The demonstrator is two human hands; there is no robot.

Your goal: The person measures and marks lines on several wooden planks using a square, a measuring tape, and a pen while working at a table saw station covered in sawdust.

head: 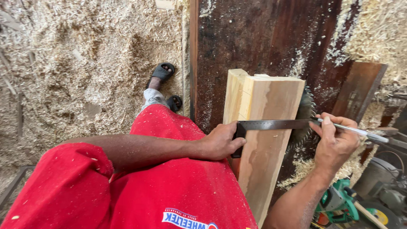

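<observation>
While the left hand (220, 142) clamps the try square's (271, 125) stock against the pale wood block (265, 127), blade lying flat across its top, right hand (335, 142) pinches a pencil (354, 130) w/ tip at blade's far end. Block rests on dark saw table (254, 38); sawdust covers floor (85, 63).

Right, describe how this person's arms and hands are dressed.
Both forearms are bare, with no gloves, watch or rings visible on the left hand or right hand. A loose red short sleeve dusted with wood flecks covers the left upper arm. The right arm's sleeve is out of view.
</observation>
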